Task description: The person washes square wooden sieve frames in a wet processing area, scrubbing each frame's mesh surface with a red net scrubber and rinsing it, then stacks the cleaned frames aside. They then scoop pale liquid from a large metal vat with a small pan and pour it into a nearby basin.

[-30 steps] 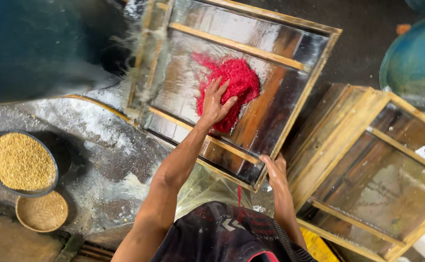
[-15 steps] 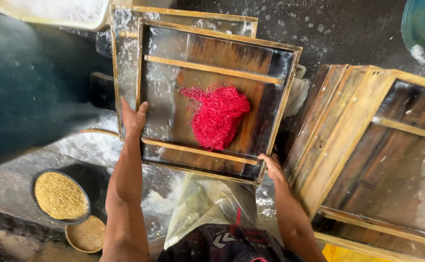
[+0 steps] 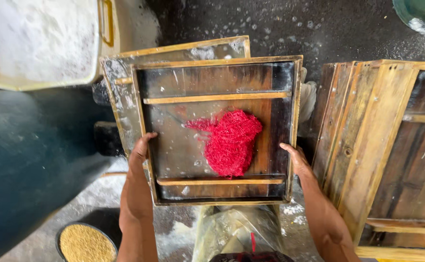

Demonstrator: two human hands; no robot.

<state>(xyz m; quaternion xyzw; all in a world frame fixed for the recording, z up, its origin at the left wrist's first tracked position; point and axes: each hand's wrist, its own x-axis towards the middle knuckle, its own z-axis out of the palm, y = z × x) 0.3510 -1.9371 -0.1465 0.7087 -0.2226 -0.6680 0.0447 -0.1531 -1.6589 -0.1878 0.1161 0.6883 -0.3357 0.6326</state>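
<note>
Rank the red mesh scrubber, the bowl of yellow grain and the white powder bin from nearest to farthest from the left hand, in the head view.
1. red mesh scrubber, just right of the left hand, inside the frame.
2. bowl of yellow grain, below, bottom left.
3. white powder bin, top left.

light: dim, from above | glare: wet glass frame (image 3: 217, 131) | blur: slight, edges bent

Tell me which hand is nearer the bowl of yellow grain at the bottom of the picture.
Left. The left hand grips the left edge of the wooden frame, with the bowl of yellow grain below it. The right hand holds the frame's right edge, farther across.
</note>
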